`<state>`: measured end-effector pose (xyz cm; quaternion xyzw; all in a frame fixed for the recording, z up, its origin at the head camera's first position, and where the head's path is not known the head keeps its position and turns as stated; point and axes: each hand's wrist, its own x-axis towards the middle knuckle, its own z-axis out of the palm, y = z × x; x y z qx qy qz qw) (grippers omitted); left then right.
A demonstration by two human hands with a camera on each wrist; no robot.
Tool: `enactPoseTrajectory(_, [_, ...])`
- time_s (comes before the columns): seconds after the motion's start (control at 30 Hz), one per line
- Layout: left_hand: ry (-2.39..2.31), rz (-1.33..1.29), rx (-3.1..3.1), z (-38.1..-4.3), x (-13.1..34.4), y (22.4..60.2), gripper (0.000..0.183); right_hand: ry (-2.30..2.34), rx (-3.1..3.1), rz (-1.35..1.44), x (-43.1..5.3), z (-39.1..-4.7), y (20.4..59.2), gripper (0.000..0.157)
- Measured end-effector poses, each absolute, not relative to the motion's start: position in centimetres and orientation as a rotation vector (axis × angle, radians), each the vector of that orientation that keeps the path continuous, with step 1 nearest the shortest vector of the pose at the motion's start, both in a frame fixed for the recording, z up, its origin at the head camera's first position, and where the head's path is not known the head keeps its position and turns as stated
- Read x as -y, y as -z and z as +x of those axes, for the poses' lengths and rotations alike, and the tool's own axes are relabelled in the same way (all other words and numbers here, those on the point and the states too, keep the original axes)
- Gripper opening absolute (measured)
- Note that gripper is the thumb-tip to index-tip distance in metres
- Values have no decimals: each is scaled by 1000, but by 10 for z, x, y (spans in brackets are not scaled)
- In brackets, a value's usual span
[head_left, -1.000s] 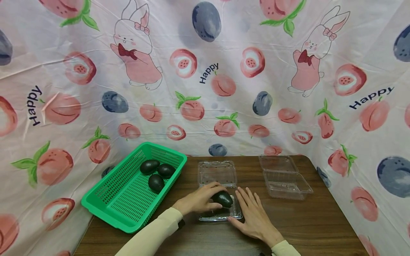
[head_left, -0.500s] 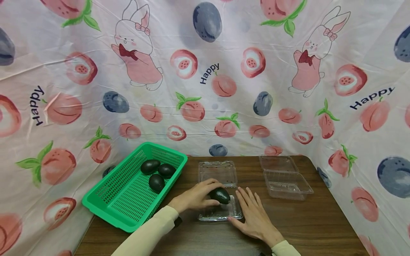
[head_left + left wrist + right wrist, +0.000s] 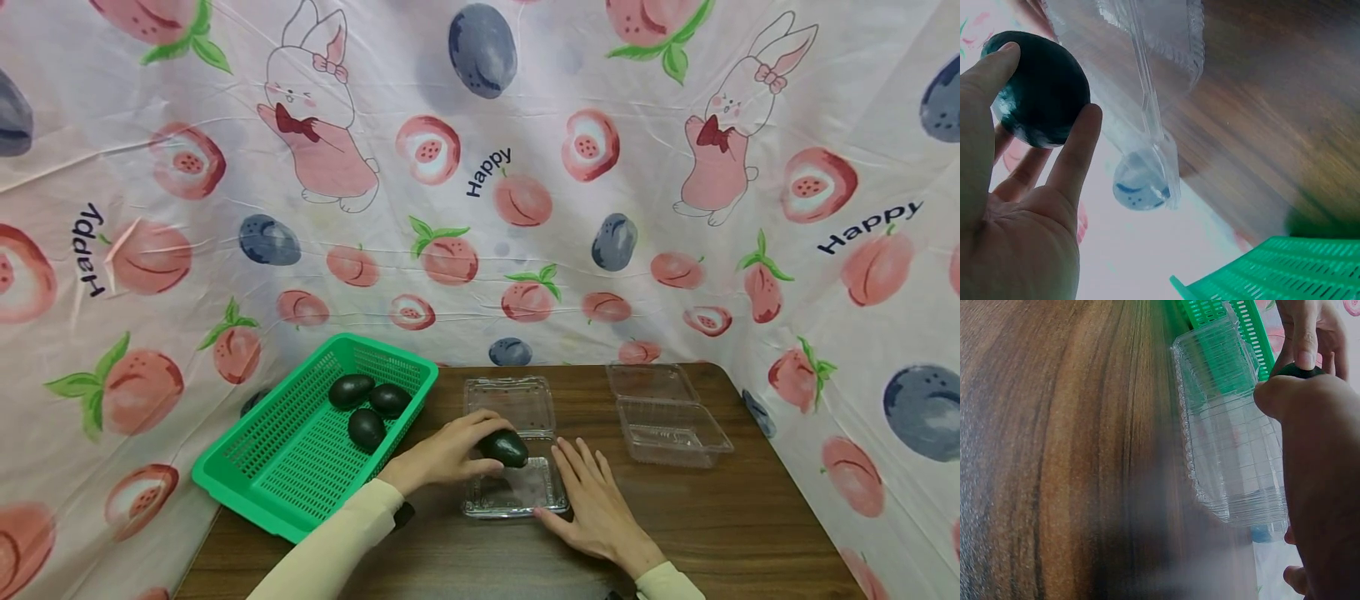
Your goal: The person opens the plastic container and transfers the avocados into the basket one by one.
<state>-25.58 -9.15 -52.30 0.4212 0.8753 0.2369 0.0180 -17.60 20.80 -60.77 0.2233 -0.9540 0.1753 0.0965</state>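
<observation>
My left hand [image 3: 442, 454] grips a dark, glossy avocado [image 3: 507, 448] between thumb and fingers, above the left part of a clear plastic clamshell box [image 3: 525, 496]. In the left wrist view, the avocado [image 3: 1047, 90] sits between curled fingertips, with the box's clear plastic beyond it. The box stands with its lid [image 3: 510, 404] folded back, away from me. My right hand [image 3: 600, 508] rests along the box's right side, fingers extended and thumb at the front corner. The right wrist view has the box [image 3: 1229, 450] beside my right hand.
A green perforated basket [image 3: 262, 479] with three avocados [image 3: 367, 429] stands at the left. Back right on the wooden table [image 3: 720, 533] is a second clear clamshell box [image 3: 667, 437], its lid raised. A printed fabric curtain [image 3: 480, 250] encloses the back and sides.
The left hand has drawn the avocado leftward and slightly back from over the middle of the box, leaving more of its bottom visible. My right hand has stayed put.
</observation>
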Motion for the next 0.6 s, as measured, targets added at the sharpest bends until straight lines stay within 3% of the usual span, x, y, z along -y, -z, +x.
enactPoseTrajectory(0.6, [-762,1334,-2762,-256,112,512,57,-525,2812,662,-207,-176,607,102])
